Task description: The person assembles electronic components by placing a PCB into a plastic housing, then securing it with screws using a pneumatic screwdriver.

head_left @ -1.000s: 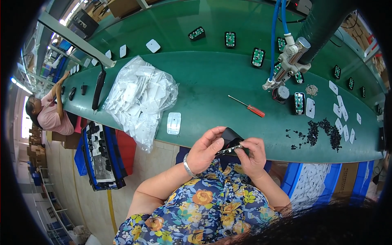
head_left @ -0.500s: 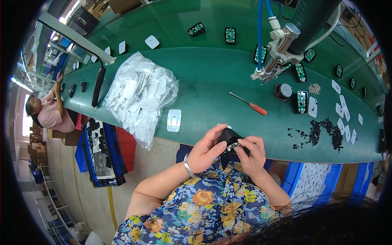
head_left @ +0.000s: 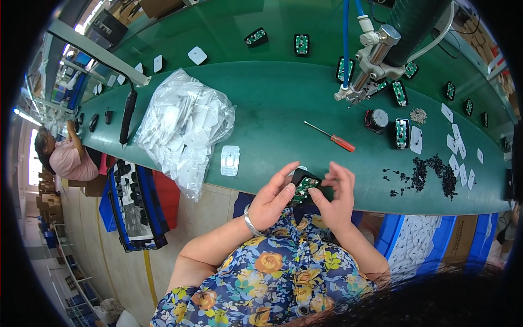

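My left hand [head_left: 271, 200] grips a black plastic housing [head_left: 298, 175] just off the table's near edge. Its green circuit board [head_left: 308, 186] faces up between my hands. My right hand [head_left: 339, 199] has its fingers spread and raised, its thumb touching the board. A white rounded plate [head_left: 230, 161] lies on the table to the left. Farther off to the right is a red-handled screwdriver [head_left: 342, 143].
A clear bag of white plates [head_left: 182, 128] lies on the left. To the right are a black screw pile [head_left: 436, 173], metal screws [head_left: 418, 115], a round motor-like part [head_left: 377, 120] and another housing [head_left: 402, 134]. A metal fixture [head_left: 376, 60] with blue hoses hangs above. A co-worker [head_left: 71, 155] sits far left.
The housing has been turned so that its board shows. My right fingers have come off it and spread apart. Parts along the far strip have shifted slightly left.
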Tool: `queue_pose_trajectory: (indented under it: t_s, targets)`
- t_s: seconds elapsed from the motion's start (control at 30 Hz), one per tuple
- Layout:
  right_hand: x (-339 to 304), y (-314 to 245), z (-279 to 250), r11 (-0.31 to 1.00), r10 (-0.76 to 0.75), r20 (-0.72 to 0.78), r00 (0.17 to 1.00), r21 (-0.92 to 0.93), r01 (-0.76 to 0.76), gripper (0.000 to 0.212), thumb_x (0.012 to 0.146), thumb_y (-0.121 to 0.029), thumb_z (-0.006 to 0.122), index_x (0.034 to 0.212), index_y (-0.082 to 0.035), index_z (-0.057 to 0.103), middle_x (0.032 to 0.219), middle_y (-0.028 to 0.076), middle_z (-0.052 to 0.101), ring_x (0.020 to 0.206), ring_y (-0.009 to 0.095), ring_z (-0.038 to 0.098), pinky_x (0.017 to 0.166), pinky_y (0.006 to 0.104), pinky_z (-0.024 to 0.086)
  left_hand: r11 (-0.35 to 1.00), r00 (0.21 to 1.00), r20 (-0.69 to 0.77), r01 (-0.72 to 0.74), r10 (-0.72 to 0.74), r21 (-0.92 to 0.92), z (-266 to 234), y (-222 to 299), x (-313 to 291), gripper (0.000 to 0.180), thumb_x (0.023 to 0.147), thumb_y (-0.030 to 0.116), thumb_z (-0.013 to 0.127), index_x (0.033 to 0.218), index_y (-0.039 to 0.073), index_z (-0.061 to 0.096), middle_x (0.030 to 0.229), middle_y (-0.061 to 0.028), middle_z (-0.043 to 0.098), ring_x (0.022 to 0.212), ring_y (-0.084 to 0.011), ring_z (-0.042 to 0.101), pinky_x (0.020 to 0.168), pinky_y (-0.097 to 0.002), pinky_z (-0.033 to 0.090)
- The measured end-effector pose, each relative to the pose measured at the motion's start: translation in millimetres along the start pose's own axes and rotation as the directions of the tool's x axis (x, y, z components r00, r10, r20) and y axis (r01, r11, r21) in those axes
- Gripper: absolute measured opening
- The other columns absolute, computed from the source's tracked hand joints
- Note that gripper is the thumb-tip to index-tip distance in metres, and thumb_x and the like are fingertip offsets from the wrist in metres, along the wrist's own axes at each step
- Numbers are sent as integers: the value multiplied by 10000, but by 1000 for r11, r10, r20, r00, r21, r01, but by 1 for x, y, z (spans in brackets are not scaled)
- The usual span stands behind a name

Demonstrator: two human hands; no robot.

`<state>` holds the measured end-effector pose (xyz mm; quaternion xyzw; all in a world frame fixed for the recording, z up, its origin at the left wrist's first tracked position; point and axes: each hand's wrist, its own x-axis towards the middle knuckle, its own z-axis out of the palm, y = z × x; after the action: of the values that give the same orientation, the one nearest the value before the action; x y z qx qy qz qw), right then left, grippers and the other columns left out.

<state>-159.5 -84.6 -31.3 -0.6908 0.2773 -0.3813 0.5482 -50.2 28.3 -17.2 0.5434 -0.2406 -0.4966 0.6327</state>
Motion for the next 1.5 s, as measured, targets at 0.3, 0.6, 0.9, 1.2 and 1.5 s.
queue_pose_trajectory:
  t_s: [0.3, 0.6, 0.9, 1.2, 1.5]
  targets:
    - [-4, 14, -1, 876, 244, 420, 874, 291, -384, 347, 827, -33, 508, 1171, -12, 466, 1146, 90, 464, 1019, 134, 473, 855, 250, 389, 990, 998, -12, -61, 60, -124, 7, -5, 4, 367, 893, 117, 413, 1239, 19, 342, 1130, -63, 464, 1025, -109, 442, 870, -241, 357]
    - [-10, 7, 9, 876, 245, 363, 899, 315, -366, 331, 810, 6, 505, 1141, 0, 487, 1127, 86, 456, 1006, 133, 478, 838, 241, 399, 981, 975, -122, -174, 185, 91, 12, -7, 6, 273, 868, 43, 414, 1139, 13, 408, 1024, -57, 506, 941, -103, 486, 818, -230, 395]
    - [-5, -2, 17, 929, 201, 296, 934, 246, -277, 326, 845, -32, 423, 1164, 18, 463, 1102, 70, 495, 957, 124, 501, 828, 233, 396, 969, 963, -145, -207, 225, 133, 10, -7, 12, 255, 853, 31, 420, 1108, 18, 417, 976, -46, 504, 863, -84, 490, 753, -219, 409]
    - [6, -19, 18, 986, -119, 294, 948, 144, 79, 362, 807, -8, 466, 1168, 6, 471, 1113, 134, 488, 994, 192, 508, 825, 263, 408, 848, 857, -100, -473, 506, 240, 9, 0, 7, 263, 821, 14, 423, 1083, 3, 436, 1029, -79, 508, 923, -121, 500, 815, -254, 405]
    - [13, -14, 25, 961, 81, 390, 917, 214, -176, 403, 838, -49, 384, 1237, 16, 387, 1140, 97, 474, 919, 124, 487, 765, 229, 406, 950, 920, -238, -308, 312, 54, 4, 13, 16, 223, 844, 46, 421, 1066, 30, 448, 958, -64, 518, 787, -102, 528, 659, -238, 467]
